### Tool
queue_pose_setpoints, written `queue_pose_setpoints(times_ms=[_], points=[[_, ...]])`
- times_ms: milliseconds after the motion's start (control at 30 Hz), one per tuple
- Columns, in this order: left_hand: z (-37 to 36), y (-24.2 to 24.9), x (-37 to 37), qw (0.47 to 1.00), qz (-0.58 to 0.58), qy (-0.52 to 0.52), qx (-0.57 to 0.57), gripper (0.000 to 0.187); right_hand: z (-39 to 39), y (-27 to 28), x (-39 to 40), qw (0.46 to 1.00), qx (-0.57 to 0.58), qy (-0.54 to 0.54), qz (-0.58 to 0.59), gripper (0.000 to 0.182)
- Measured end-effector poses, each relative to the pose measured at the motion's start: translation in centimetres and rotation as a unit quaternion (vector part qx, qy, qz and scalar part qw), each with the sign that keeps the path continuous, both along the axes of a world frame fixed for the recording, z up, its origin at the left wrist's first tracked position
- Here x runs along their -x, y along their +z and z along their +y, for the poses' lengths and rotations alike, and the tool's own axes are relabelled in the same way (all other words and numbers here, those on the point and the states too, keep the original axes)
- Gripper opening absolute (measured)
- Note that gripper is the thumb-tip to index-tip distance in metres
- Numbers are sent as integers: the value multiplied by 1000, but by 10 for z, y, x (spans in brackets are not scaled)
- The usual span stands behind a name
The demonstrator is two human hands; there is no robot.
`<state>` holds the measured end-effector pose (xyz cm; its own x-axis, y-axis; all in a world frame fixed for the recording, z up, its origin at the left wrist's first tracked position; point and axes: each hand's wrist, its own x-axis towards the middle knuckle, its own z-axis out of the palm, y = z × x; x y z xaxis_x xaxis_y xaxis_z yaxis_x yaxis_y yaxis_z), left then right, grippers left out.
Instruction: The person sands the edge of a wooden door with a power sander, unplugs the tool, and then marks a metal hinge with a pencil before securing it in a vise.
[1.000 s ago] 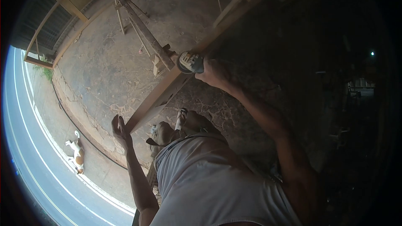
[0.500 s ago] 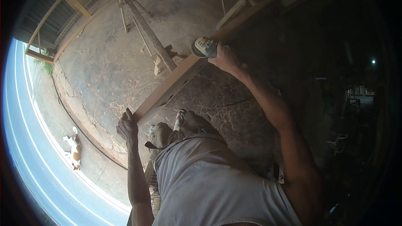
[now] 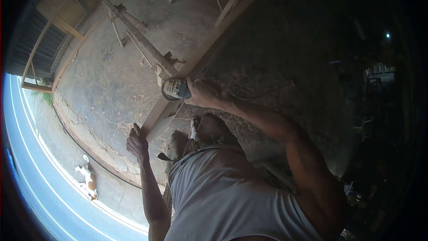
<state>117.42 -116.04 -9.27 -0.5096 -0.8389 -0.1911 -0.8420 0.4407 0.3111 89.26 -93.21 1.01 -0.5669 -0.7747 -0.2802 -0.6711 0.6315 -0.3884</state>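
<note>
A long wooden board (image 3: 154, 115) runs diagonally from my left hand up past the trestle. My left hand (image 3: 137, 142) is closed around its near end, the thumb along the edge. My right hand (image 3: 200, 93) grips a disc sander (image 3: 174, 89) by its dark rear end. The sander's round pad lies on the board's upper face, partway along from my left hand. Its underside is hidden.
A rough pole on legs (image 3: 142, 42) stands behind the board, and a wooden trestle (image 3: 229, 6) is farther back. A dog (image 3: 89, 179) lies by the road (image 3: 33, 165) on the left. Cracked floor (image 3: 111, 107) surrounds my feet.
The sander in my right hand has slid down along the board toward my left hand. My left hand keeps its hold on the board's end. The camera view has shifted a little.
</note>
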Motion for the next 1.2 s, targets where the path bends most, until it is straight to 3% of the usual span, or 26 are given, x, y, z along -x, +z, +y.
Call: queue_pose_setpoints(times_ms=[100, 433, 667, 767, 867, 933, 1000, 1100, 1200], points=[[1, -4, -11, 1000, -3, 6, 9, 71, 4, -3, -2, 999, 28, 20, 22, 63], [7, 2, 4, 999, 7, 29, 32, 66, 66, 3, 212, 992, 50, -99, 57, 53], [7, -4, -1, 999, 24, 22, 31, 62, 108, 12, 312, 986, 45, -139, 75, 44], [-1, -10, -8, 999, 25, 28, 28, 58, 116, 12, 325, 972, 73, -207, 81, 44], [-6, -15, 9, 996, 46, 47, 56, 56, 120, 10, 298, 973, 60, -200, 103, 45], [3, -12, 54, 988, 96, 39, 111, 58, 114, 24, 251, 990, 22, -119, 68, 49], [29, 0, 110, 986, 152, 24, 59, 65, 105, 21, 214, 998, -5, -61, 29, 55], [54, 5, 142, 998, 34, 35, 44, 72, 106, 10, 204, 999, -14, -34, 31, 59], [54, 13, 144, 999, -1, 36, -16, 76, 120, 28, 236, 996, 11, -90, 3, 60]])
